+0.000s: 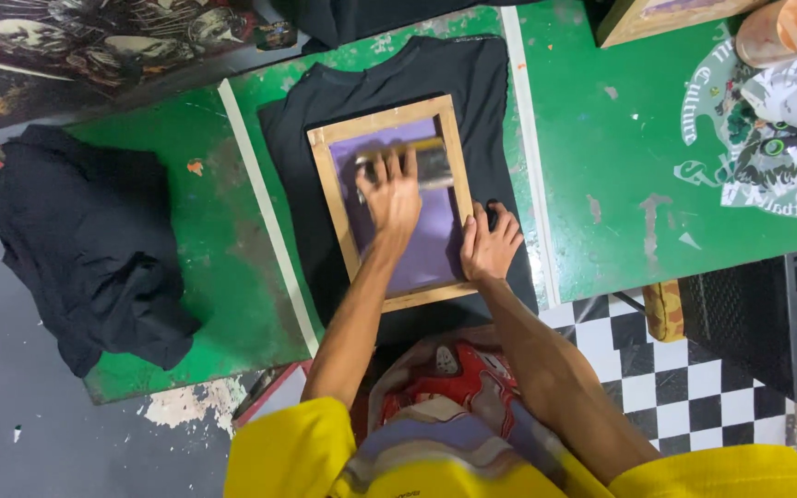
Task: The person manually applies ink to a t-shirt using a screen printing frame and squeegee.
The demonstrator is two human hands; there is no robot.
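Nearest, yellow sleeves and two bare forearms reach up from the bottom edge.

Right hand (489, 244): flat and open, fingers spread, pressing on the lower right corner of the wooden screen frame (327, 189) and on the black shirt (398, 74) just beside it.

Left hand (389, 194): inside the frame, fingers curled over a squeegee (434, 164), gripping it against the purple mesh (431, 249).

Wooden screen frame: rectangular, pale wood, lying flat on the black shirt, slightly turned.

Black shirt: spread flat on the green worktop (592, 138), between two pale strips that run up the surface.

Dark cloth heap (94, 249): crumpled at the left end of the worktop, well apart from the frame.

Checkered floor (675, 378): black and white tiles, lower right, beside a black crate (777, 314).

Farther: a white printed design (767, 148) on the worktop at right; a second wooden frame's corner (638, 23) at the top edge.
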